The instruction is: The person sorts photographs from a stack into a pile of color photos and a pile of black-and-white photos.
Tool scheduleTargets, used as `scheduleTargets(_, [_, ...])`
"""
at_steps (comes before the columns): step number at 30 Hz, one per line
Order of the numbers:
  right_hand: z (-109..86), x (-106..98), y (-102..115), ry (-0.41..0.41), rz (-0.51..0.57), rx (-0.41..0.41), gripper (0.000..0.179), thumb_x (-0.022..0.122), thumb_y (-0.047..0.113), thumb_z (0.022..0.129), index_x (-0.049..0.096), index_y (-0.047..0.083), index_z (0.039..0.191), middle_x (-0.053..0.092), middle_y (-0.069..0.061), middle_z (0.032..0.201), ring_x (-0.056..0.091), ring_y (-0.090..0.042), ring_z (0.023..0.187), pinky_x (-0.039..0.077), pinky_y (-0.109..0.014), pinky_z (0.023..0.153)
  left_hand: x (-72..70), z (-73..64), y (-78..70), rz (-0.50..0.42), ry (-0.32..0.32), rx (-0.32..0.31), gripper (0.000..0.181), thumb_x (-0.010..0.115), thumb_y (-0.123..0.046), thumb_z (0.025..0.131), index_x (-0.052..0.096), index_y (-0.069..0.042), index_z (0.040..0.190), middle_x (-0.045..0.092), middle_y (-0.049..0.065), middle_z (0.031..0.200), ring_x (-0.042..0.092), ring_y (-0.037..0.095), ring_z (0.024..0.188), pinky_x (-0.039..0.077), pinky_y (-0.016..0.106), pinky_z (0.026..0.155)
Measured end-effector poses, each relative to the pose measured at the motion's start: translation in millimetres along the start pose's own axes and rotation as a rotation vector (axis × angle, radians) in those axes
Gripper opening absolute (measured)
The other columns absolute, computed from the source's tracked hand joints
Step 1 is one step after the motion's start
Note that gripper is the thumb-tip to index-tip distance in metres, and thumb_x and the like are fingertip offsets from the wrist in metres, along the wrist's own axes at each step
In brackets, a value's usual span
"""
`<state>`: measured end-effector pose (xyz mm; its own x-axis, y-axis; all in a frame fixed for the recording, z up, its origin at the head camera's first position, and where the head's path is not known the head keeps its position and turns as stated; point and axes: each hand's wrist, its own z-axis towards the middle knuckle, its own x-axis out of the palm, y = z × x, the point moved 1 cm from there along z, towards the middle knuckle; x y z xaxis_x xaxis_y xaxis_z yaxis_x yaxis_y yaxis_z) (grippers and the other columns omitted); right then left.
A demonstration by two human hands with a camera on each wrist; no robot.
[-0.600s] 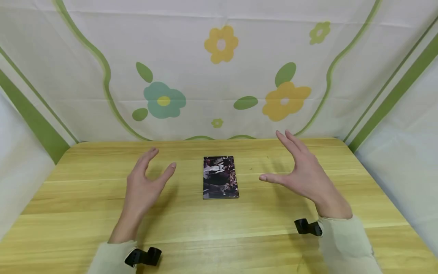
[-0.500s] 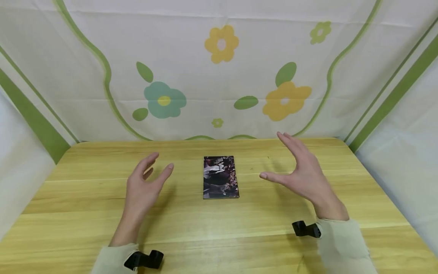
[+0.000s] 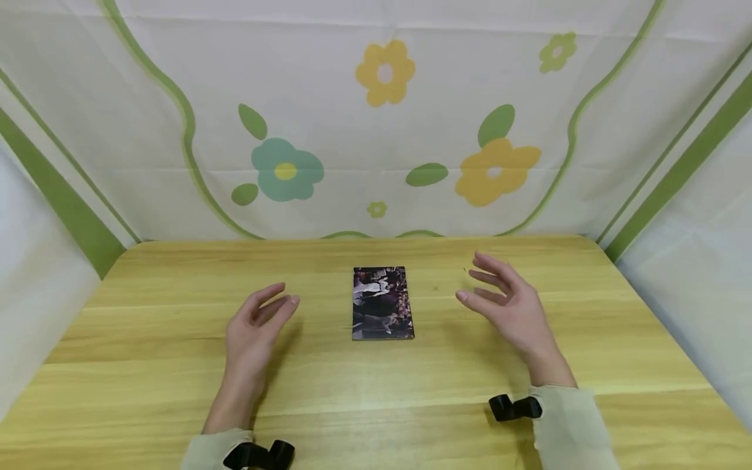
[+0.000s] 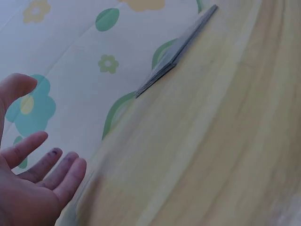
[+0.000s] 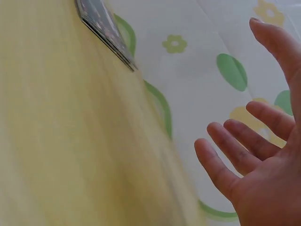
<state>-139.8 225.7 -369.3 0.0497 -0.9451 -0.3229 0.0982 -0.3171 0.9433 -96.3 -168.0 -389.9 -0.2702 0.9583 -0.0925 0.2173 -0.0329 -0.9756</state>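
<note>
A pale wooden table [image 3: 147, 365] fills the lower view, backed and flanked by a white cloth backdrop [image 3: 376, 124] printed with yellow and teal flowers and green stripes. A dark picture card [image 3: 382, 303] lies flat near the table's middle, between the two hands and touched by neither. The left hand [image 3: 258, 326] and the right hand [image 3: 511, 307] hover either side, fingers loosely spread, holding nothing. Black wrist mounts [image 3: 258, 455] show by the sleeves.
</note>
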Motion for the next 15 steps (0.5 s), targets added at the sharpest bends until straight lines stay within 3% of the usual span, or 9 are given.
scheduleTargets(7, [3.4,12.9,-23.6,0.063,0.078,0.135,0.076,0.081,0.034,0.098,0.045,0.017,0.163,0.052,-0.01,0.163,0.06,-0.015,0.139,0.053,-0.013,0.102,5.8,1.4,6.4,-0.128,0.008,0.065,0.051,0.08,-0.028,0.1,0.064,-0.006,0.143,0.07,0.001,0.139,0.069,0.005,0.12,0.057,0.022,0.101])
scheduleTargets(15, [4.7,19.1,-34.3,0.025,0.222,0.126,0.068,0.076,0.022,0.102,0.046,0.002,0.159,0.058,-0.013,0.154,0.064,-0.009,0.133,0.053,-0.015,0.105,4.9,2.5,8.9,-0.14,-0.011,0.06,0.049,0.081,-0.029,0.099,0.067,-0.006,0.14,0.075,-0.004,0.129,0.071,0.006,0.114,0.056,0.021,0.1])
